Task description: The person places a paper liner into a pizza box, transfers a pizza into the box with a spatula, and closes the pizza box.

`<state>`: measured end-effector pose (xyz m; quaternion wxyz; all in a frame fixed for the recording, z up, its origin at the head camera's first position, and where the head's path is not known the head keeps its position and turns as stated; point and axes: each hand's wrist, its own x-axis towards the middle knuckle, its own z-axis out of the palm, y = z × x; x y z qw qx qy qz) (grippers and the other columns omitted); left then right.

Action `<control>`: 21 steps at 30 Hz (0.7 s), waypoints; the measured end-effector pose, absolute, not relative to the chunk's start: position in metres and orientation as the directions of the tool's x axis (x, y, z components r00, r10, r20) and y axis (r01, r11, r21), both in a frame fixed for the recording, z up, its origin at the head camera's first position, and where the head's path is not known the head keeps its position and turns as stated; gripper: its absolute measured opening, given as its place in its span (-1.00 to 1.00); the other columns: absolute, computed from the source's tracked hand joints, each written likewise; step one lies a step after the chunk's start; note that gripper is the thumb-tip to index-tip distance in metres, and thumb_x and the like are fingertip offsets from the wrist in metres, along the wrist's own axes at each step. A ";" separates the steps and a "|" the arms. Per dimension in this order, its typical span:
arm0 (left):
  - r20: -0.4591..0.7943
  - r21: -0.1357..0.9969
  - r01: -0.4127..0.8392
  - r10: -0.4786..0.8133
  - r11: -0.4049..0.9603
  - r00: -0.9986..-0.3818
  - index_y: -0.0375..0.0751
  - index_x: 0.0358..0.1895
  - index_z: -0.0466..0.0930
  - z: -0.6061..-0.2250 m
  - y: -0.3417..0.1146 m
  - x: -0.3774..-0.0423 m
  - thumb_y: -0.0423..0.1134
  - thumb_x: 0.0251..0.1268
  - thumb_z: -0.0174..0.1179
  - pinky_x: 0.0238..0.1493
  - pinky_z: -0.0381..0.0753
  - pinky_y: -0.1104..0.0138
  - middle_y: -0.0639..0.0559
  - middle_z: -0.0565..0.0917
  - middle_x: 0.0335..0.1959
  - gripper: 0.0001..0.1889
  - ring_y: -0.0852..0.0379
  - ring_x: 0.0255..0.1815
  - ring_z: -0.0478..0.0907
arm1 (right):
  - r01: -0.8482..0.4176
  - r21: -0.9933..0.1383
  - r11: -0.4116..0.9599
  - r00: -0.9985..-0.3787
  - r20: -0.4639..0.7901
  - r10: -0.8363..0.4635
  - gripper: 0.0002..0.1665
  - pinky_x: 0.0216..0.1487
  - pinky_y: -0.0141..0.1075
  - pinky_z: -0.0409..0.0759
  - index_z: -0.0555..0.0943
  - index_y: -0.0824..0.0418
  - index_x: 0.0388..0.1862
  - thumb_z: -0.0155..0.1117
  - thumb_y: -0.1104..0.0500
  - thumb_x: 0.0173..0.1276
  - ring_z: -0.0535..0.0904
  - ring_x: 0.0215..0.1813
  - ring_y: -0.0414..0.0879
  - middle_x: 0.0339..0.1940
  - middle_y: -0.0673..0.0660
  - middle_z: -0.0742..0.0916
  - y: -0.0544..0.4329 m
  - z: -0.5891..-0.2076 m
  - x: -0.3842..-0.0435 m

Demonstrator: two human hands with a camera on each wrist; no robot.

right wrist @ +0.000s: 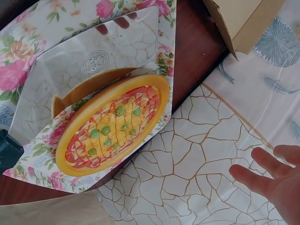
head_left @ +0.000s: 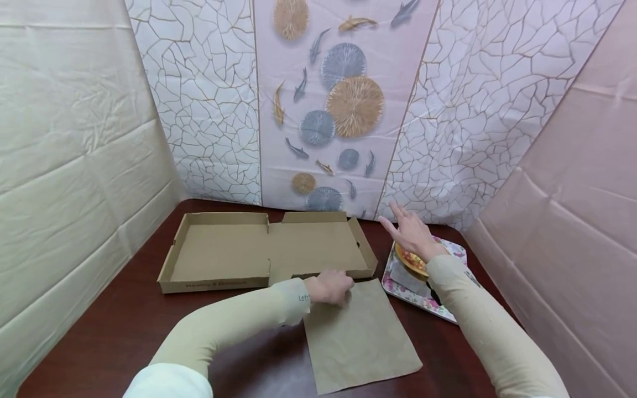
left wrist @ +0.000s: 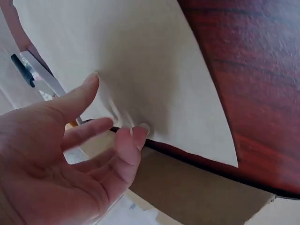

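A sheet of brown paper (head_left: 363, 337) lies on the table in front of the person. The left hand (head_left: 330, 287) is at its far edge. In the left wrist view, the thumb and bent fingers of the left hand (left wrist: 89, 140) touch the paper (left wrist: 140, 61), spread apart, with small wrinkles between them. The right hand (head_left: 410, 235) is raised with spread fingers, overlapping the floral tray (head_left: 460, 251) in the head view. On that tray (right wrist: 61, 14) are a round pizza (right wrist: 112, 126) with a yellow rim and a broad shiny cleaver (right wrist: 93, 56) with a dark handle. The right hand (right wrist: 276, 178) holds nothing.
An unfolded cardboard pizza box (head_left: 219, 251) lies open on the left and middle of the table, its right half (head_left: 318, 246) just beyond the paper. Patterned cloth (head_left: 448, 110) hangs behind the dark red table (head_left: 89, 337), with plain cloth walls on both sides.
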<state>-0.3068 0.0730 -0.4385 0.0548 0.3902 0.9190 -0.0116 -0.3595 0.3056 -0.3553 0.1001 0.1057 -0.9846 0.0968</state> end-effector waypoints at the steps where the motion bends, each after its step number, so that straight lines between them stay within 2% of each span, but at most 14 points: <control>1: -0.119 0.029 0.709 0.707 0.705 -0.697 -0.04 -0.19 0.61 -0.438 0.073 -0.306 -0.10 0.09 0.38 -0.43 0.45 0.39 0.12 0.59 -0.35 -0.75 0.23 -0.39 0.43 | -0.228 -0.169 0.959 -0.957 0.220 -0.189 -0.10 0.37 0.28 0.19 -0.10 0.12 0.60 -0.34 -0.37 0.49 0.11 0.47 0.44 0.52 0.44 0.18 0.305 -0.356 -0.359; 4: -0.146 0.046 0.677 0.676 0.734 -0.723 -0.05 0.02 0.56 -0.438 0.074 -0.302 -0.08 0.10 0.40 -0.29 0.51 0.33 0.05 0.59 -0.14 -0.59 0.18 -0.27 0.46 | -0.224 -0.176 0.959 -0.959 0.217 -0.184 -0.11 0.36 0.29 0.20 -0.08 0.11 0.59 -0.32 -0.36 0.49 0.12 0.48 0.42 0.52 0.42 0.20 0.305 -0.358 -0.359; 7: -0.166 0.067 0.656 0.657 0.752 -0.735 -0.09 0.09 0.50 -0.440 0.075 -0.299 -0.08 0.12 0.40 -0.30 0.53 0.33 -0.02 0.54 -0.05 -0.52 0.16 -0.29 0.46 | -0.223 -0.176 0.959 -0.960 0.208 -0.185 -0.11 0.33 0.30 0.23 -0.07 0.13 0.59 -0.33 -0.36 0.50 0.12 0.48 0.43 0.51 0.43 0.21 0.304 -0.360 -0.358; 11: -0.168 0.084 0.641 0.645 0.763 -0.745 -0.14 -0.05 0.50 -0.441 0.076 -0.298 -0.09 0.12 0.40 -0.43 0.47 0.35 -0.04 0.50 -0.08 -0.61 0.17 -0.40 0.42 | -0.219 -0.177 0.959 -0.962 0.203 -0.182 -0.10 0.32 0.31 0.23 -0.05 0.14 0.59 -0.34 -0.37 0.49 0.10 0.47 0.46 0.52 0.44 0.19 0.302 -0.361 -0.358; 16: -0.154 0.087 0.640 0.645 0.764 -0.749 -0.14 -0.26 0.50 -0.440 0.075 -0.298 -0.10 0.12 0.40 -0.47 0.43 0.38 -0.04 0.46 -0.09 -0.71 0.17 -0.44 0.40 | -0.219 -0.170 0.961 -0.958 0.226 -0.178 -0.12 0.31 0.31 0.24 0.01 0.16 0.57 -0.31 -0.35 0.50 0.13 0.45 0.47 0.51 0.43 0.22 0.299 -0.358 -0.360; 21: -0.139 0.105 0.629 0.638 0.770 -0.758 -0.15 -0.08 0.45 -0.441 0.073 -0.299 -0.10 0.10 0.41 -0.45 0.45 0.37 -0.04 0.44 -0.03 -0.59 0.16 -0.44 0.42 | -0.228 -0.173 0.958 -0.952 0.244 -0.183 -0.12 0.29 0.31 0.27 0.04 0.18 0.56 -0.29 -0.35 0.49 0.19 0.42 0.46 0.49 0.42 0.26 0.297 -0.358 -0.361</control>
